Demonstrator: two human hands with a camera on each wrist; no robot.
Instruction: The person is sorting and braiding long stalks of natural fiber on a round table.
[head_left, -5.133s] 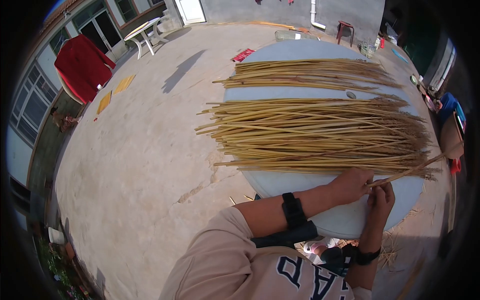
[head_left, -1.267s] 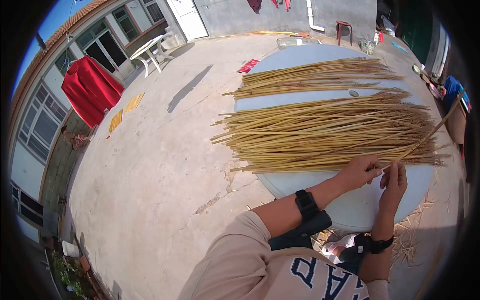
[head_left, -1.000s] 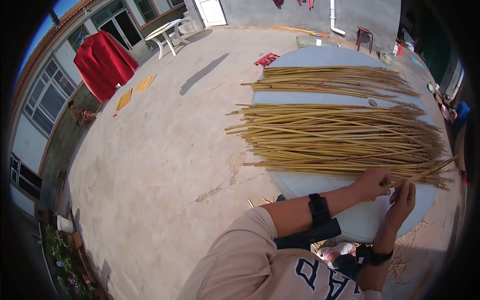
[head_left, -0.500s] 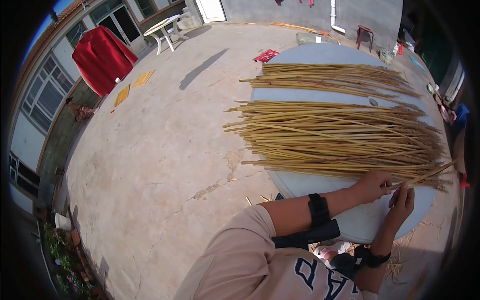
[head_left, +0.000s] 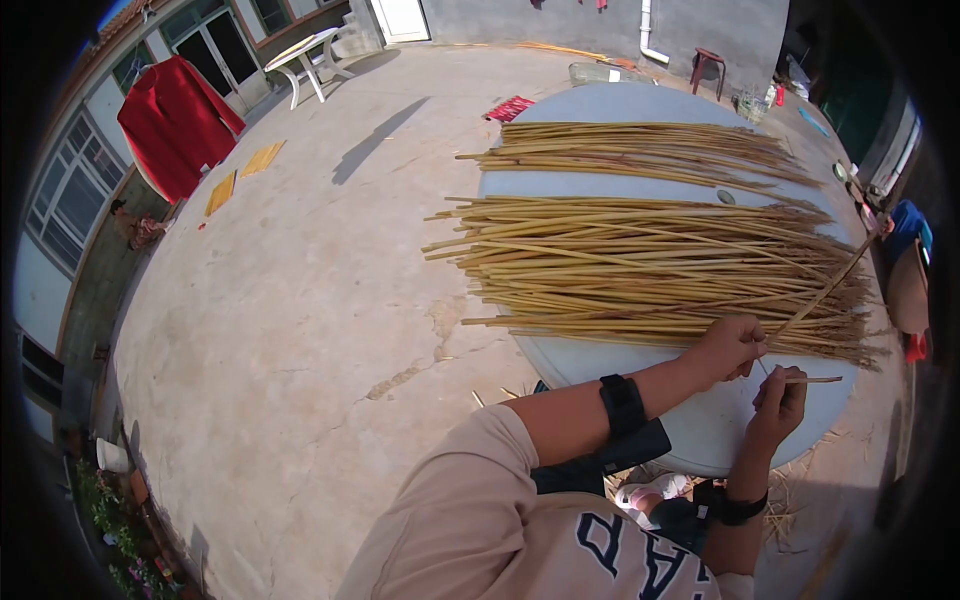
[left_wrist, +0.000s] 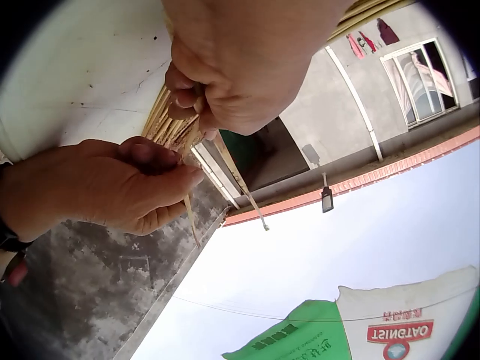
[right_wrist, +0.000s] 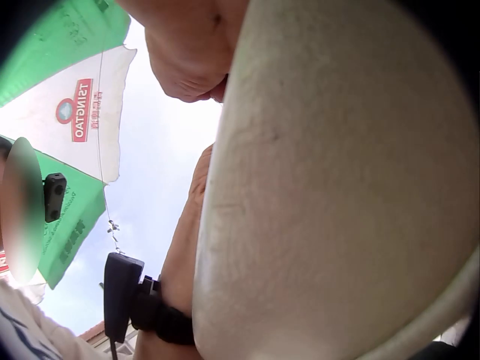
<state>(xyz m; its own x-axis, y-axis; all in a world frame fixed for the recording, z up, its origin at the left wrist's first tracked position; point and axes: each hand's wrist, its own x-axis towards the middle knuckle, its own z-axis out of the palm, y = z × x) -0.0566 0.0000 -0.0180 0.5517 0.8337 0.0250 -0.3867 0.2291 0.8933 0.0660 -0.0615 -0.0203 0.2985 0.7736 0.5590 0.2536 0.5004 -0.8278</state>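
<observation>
The left hand [head_left: 733, 350] pinches a long stalk [head_left: 822, 292] that slants up and right past the table edge. Just below it, the right hand [head_left: 778, 405] pinches a short thin piece [head_left: 820, 380] pointing right; a thin strand spans the narrow gap between the hands. In the left wrist view, the left hand [left_wrist: 240, 67] and right hand [left_wrist: 105, 187] hold thin strips close together. A wide bundle of stalks [head_left: 620, 260] lies beyond them on the round table [head_left: 680, 440]. The table hides most of the right hand [right_wrist: 187, 52] in the right wrist view.
A second, smaller bundle [head_left: 640, 150] lies at the table's far side. Around stand a red stool [head_left: 708, 65], a white table [head_left: 305, 52] and a hanging red garment [head_left: 175, 125]. A green and white umbrella [left_wrist: 300, 330] is overhead. Straw scraps litter the ground at right.
The long stalk's far end has swung upward, and the hands have moved slightly apart. A short piece now sticks out rightward from the right hand. The head view has shifted a little.
</observation>
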